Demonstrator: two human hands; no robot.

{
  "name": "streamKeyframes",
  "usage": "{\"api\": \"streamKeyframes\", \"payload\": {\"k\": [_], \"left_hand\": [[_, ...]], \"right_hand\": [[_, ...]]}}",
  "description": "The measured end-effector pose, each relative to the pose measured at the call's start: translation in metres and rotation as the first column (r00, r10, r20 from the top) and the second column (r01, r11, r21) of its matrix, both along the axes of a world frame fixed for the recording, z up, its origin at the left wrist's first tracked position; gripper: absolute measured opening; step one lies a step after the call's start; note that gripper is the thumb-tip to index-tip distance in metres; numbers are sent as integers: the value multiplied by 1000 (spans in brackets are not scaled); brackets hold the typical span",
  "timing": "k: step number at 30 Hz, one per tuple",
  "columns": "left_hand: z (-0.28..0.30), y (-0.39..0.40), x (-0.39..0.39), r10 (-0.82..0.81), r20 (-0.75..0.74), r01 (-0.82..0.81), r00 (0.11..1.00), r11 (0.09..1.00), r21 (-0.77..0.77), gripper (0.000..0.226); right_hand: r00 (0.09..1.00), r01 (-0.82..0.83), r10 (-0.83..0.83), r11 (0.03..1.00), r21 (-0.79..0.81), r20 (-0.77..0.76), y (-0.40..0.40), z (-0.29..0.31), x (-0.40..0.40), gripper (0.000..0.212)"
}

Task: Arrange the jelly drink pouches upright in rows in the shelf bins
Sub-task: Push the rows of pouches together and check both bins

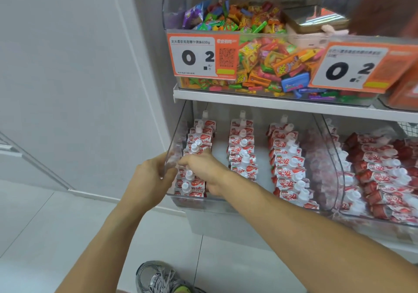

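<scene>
Pouches (pixel 242 152) of strawberry jelly drink stand upright in three rows inside the clear bin (pixel 325 157) on the lower shelf. Our left hand (pixel 149 175) grips the bin's left wall; our right hand (pixel 203 166) reaches into the left row, fingers curled over its pouches, grip unclear.

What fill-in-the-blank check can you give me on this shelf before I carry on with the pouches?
1. The left hand grips the left wall of the clear ____.
2. The right hand reaches into the ____ row of pouches.
3. The pouches in that bin stand in ____ rows.
4. The caps on the pouches are ____.

Missing words: bin; left; three; white
</scene>
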State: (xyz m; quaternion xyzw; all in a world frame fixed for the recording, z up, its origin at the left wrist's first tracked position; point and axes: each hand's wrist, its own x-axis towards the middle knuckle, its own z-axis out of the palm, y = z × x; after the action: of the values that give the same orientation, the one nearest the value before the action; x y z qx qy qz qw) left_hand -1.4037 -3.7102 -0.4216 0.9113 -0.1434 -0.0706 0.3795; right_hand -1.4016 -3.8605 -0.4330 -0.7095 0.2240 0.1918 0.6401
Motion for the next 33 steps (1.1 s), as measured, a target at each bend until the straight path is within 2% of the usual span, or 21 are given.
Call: {"api": "streamKeyframes", "payload": {"k": [2,4,5,6,8,9,10,12,13,14,16,17,18,20,23,24,27,29,30,31,33], "left_hand": [[9,-3,-4,32,-37,-32,999,999,11,33],[21,-10,-10,204,110,-201,973,979,-34,42],[30,-17,-15,302,205,-277,931,950,-141,38],[39,-27,-19,350,279,-278,894,923,-267,29],[48,-57,-23,271,277,-163,922,920,-356,16],[49,-76,-23,169,185,-104,968,943,-316,15],[44,-91,-20,60,51,-48,997,977,-209,20],[29,-117,-11,-63,-242,74,968,996,38,47],[20,-125,-8,-67,-383,94,921,994,53,55],[14,-132,-5,-70,-506,77,859,997,-8,57],[6,-139,-2,-99,-665,-9,741,988,-157,50],[3,-140,-1,-125,-703,-30,700,979,-204,43],[1,-140,0,-152,-727,-36,669,971,-235,35],[0,-141,2,-198,-746,6,636,968,-252,23],[-3,-144,3,-205,-745,24,635,969,-247,25],[-3,-147,3,-189,-750,7,634,971,-239,25],[1,-151,1,-185,-765,3,618,973,-232,27],[6,-151,4,-135,-770,-12,624,983,-183,36],[6,-152,7,-84,-745,-12,662,992,-122,44],[4,-154,13,-33,-695,-16,718,998,-64,53],[1,-163,29,-2,-575,-61,818,994,-91,60]], "right_hand": [[993,-73,84,989,-129,88,-15,18,-22,106],[958,-12,100,949,-314,267,-38,39,-50,87],[928,79,65,928,-363,368,-54,48,-62,77],[900,166,27,901,-400,435,-71,54,-72,69],[910,227,-10,848,-480,414,-101,51,-77,66],[945,190,-11,834,-518,328,-114,49,-78,72],[977,132,-21,844,-520,213,-121,44,-77,80],[1000,18,-5,887,-462,29,-126,40,-78,96],[1000,4,-14,919,-395,-22,-126,37,-79,97],[998,13,-33,955,-295,-62,-125,35,-81,88],[992,0,-10,997,-79,-128,-121,29,-85,39],[992,-16,13,1000,-20,-126,-121,25,-86,22],[994,-34,34,999,7,-106,-121,20,-85,18],[995,-36,39,999,36,-93,-123,12,-84,29],[993,-35,35,999,2,-116,-124,5,-79,83],[992,-45,44,999,-7,-122,-126,1,-78,91],[987,-67,67,998,6,-147,-127,1,-76,90],[984,-91,93,996,20,-154,-129,6,-77,63],[985,-87,88,996,13,-146,-130,10,-77,49],[989,-65,61,998,-22,-132,-132,14,-75,45],[996,26,-37,990,-139,-79,-135,19,-63,62]]}}
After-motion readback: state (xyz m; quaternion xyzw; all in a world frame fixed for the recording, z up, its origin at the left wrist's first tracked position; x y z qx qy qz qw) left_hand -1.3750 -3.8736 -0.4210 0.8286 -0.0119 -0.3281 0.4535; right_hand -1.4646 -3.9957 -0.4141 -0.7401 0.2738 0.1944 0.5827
